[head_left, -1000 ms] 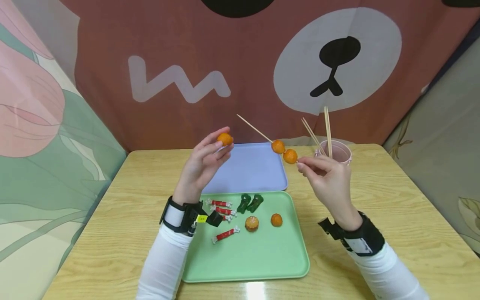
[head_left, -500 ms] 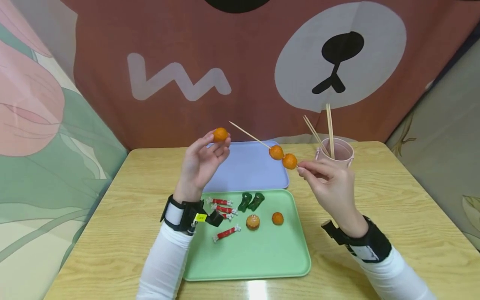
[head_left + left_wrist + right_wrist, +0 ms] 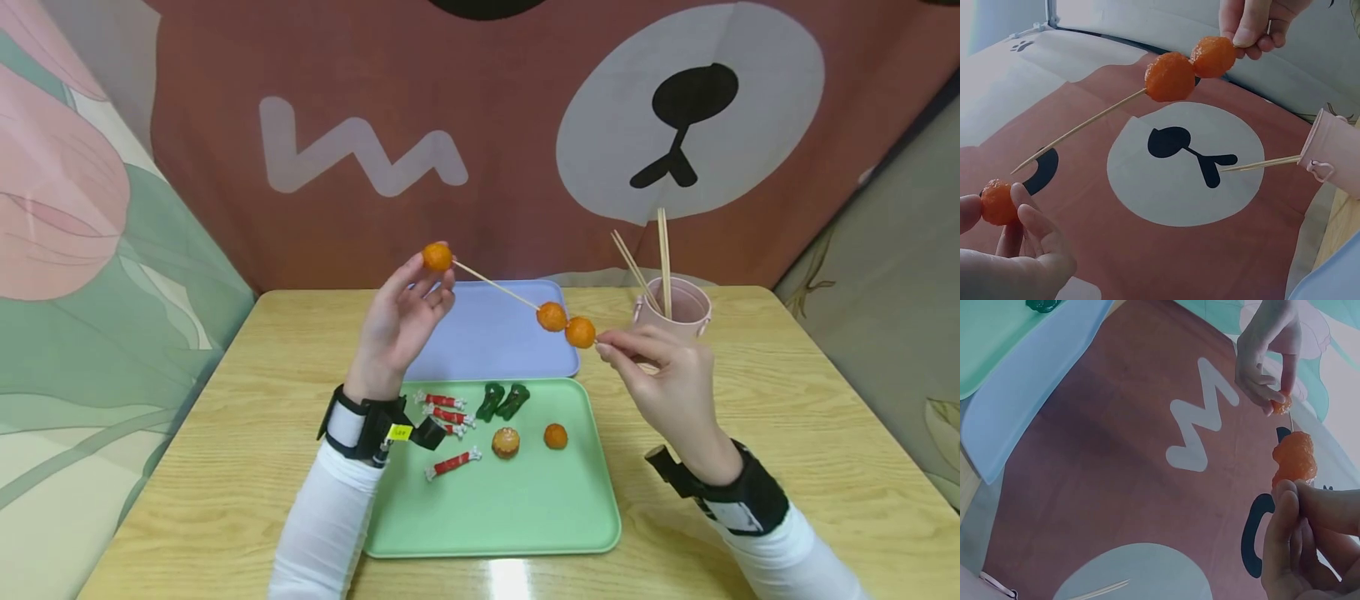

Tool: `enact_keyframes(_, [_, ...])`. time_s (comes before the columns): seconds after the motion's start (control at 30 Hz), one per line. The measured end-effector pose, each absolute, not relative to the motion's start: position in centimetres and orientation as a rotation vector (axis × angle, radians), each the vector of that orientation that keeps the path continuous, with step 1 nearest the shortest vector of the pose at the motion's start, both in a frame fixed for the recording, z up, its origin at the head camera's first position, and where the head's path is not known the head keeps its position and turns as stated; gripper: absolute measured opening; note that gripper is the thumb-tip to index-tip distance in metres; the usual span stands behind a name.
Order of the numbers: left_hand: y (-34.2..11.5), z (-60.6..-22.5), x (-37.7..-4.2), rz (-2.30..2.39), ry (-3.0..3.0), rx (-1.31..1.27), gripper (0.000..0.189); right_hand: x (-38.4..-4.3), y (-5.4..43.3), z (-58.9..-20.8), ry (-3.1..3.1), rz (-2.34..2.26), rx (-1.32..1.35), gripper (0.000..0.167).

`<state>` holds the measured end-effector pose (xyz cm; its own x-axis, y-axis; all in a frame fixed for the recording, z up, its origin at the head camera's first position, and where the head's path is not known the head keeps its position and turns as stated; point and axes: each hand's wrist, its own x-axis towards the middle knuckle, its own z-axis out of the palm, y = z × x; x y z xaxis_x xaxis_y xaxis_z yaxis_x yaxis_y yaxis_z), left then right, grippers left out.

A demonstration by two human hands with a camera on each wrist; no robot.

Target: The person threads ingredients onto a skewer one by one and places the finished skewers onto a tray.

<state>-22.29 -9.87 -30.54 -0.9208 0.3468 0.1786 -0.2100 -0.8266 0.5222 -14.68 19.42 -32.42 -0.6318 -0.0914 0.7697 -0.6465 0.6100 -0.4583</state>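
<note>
My right hand [image 3: 663,383] pinches the end of a bamboo skewer [image 3: 495,285] between thumb and index finger. Two glossy, bumpy orange balls [image 3: 1170,76] are threaded on it, side by side close to those fingertips. My left hand [image 3: 401,325] holds a single orange ball [image 3: 437,257] at its fingertips, raised over the back of the table. The skewer's bare tip points left at that ball; in the left wrist view it lies just above the ball with a small gap. In the right wrist view, the threaded balls partly hide the skewer.
A green tray [image 3: 495,521] holds several red-wrapped candies [image 3: 453,463], two dark green pieces [image 3: 513,402], a round brown cake-like piece [image 3: 506,443] and another orange ball [image 3: 556,436]. Behind it lies a blue tray [image 3: 495,342]. A pink bucket [image 3: 688,312] with skewers stands back right.
The left hand has raised its ball slightly and drawn a little left. The right hand has lowered slightly, and the skewer tip has moved left, from apart to right at the ball in the head view.
</note>
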Motion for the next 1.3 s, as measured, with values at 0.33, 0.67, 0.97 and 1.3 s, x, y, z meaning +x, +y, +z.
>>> enact_keyframes(0.33, [-9.6, -30.6, -22.2, 2.749, 0.834, 0.395, 0.026, -14.6, 19.3, -32.4, -2.114, 0.977, 0.577, 0.016])
enact_keyframes(0.67, [-9.5, -30.6, -22.1, 2.754, 0.900, 0.426, 0.024, -14.5, 19.1, -32.5, -2.109, 0.976, 0.594, 0.019])
enact_keyframes(0.97, [-9.2, -30.6, -22.0, 2.744, 0.956, 0.437, 0.024, -14.5, 19.2, -32.5, -2.121, 0.955, 0.582, 0.016])
enact_keyframes(1.3, [-8.6, -30.8, -22.0, 2.745, 0.996, 0.397, 0.026, -14.5, 19.2, -32.5, -2.115, 0.955, 0.573, 0.017])
